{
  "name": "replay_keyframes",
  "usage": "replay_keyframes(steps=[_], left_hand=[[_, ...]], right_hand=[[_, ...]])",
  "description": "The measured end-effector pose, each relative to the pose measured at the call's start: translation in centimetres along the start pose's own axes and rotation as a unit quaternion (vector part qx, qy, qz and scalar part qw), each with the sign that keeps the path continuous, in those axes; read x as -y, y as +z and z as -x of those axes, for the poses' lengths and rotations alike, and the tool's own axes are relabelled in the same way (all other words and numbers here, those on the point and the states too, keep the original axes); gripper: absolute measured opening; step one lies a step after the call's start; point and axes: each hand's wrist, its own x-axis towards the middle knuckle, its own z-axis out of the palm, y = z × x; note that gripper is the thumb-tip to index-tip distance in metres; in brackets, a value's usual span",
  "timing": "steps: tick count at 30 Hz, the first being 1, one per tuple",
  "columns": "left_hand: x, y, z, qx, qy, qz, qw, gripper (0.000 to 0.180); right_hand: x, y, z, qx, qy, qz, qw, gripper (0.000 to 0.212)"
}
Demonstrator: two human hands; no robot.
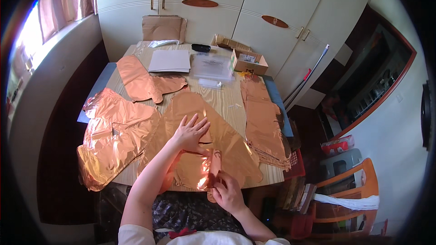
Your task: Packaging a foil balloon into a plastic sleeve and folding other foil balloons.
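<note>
A large flat sheet of rose-gold foil, looking like a deflated foil balloon (227, 136), lies across the near middle of the table. My left hand (191, 134) rests on it, palm down and fingers spread. At the table's front edge, my right hand (228, 193) pinches a narrow folded strip of the foil, part of which hangs over the edge. A shiny folded section lies between my two hands. More crumpled rose-gold foil (113, 131) covers the left side, with another foil piece (136, 79) behind it. A stack of foil pieces (262, 118) lies along the right side.
On the wooden table (222, 102) stand white sheets (169, 61), a clear plastic packet (211, 66) and an open cardboard box (250, 61). A black object (200, 47) lies at the back. Cabinets (200, 18) rise behind; a wooden chair (345, 179) stands right.
</note>
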Motion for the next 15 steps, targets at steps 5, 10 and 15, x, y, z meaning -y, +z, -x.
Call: replay_keyframes(steps=[5,10,15], left_hand=[[-0.2,-0.4,-0.3,0.016,-0.001,-0.001,1.0,0.116],[0.0,0.0,-0.2,0.004,-0.003,0.01,1.0,0.114],[-0.1,-0.2,0.1,-0.001,-0.011,0.026,1.0,0.116]], right_hand=[[-0.3,0.6,0.2,-0.008,0.112,0.023,0.993,0.069],[-1.4,1.6,1.0,0.055,0.108,0.086,0.989,0.064],[-1.2,1.3,0.5,0.094,0.04,0.105,0.989,0.044]])
